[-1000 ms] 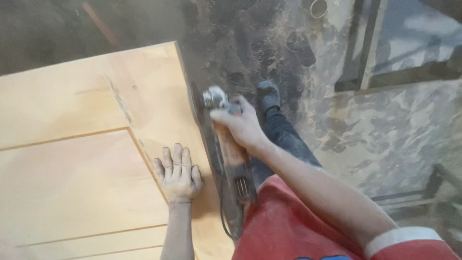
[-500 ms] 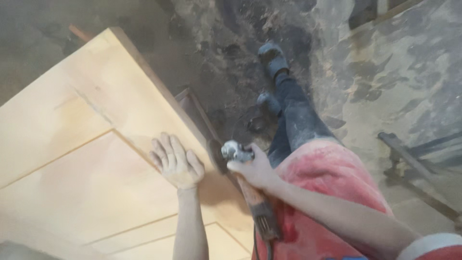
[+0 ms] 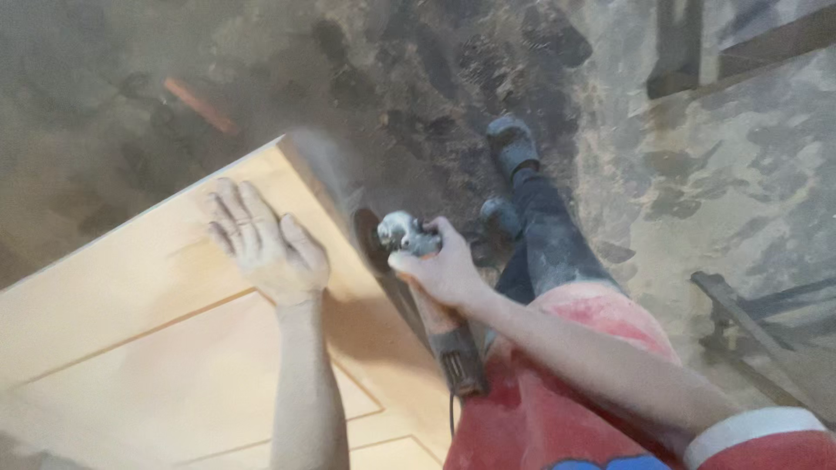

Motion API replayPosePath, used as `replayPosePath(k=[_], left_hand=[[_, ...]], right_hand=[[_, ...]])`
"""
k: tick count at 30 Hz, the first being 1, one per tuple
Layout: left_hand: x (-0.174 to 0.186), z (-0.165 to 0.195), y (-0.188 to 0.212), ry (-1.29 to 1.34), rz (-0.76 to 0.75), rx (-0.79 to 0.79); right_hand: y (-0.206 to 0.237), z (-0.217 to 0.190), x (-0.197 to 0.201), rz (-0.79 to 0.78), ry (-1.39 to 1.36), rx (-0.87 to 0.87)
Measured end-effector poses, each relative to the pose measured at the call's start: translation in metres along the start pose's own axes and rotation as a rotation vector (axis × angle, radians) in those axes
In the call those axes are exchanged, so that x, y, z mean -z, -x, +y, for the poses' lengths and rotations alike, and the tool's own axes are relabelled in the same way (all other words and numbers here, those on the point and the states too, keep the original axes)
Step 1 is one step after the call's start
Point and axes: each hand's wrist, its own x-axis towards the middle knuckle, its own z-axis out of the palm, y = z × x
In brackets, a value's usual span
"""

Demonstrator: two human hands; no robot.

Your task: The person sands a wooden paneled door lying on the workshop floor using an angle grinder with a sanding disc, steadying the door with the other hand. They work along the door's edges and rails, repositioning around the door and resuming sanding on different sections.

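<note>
Angle grinder point(image 3: 418, 278) now clenched in right hand point(image 3: 444, 265) at frame centre, disc pushed further up the right edge of the pale wooden door panel point(image 3: 131, 348), raising dust point(image 3: 318, 161). Left hand point(image 3: 266, 244) flat, released, shifted nearer the panel's upper corner; edge work advancing.

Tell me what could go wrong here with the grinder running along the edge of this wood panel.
1. The left hand lies flat on the panel close to the grinder; a kick could bring the disc toward the fingers.
2. Only the right hand holds the grinder, so control may be weak if it grabs.
3. Dust hangs thick at the panel edge, likely hiding the cut and reaching eyes and lungs.
</note>
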Motion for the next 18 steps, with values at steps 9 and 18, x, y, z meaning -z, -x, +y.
replayPosePath(k=[9,18], left_hand=[[-0.001,-0.005,0.002,0.009,-0.013,0.005],[0.004,-0.006,-0.006,0.006,-0.038,0.020]], right_hand=[[-0.051,-0.054,-0.012,-0.059,-0.072,-0.051],[-0.088,-0.128,-0.020,-0.156,-0.255,-0.066]])
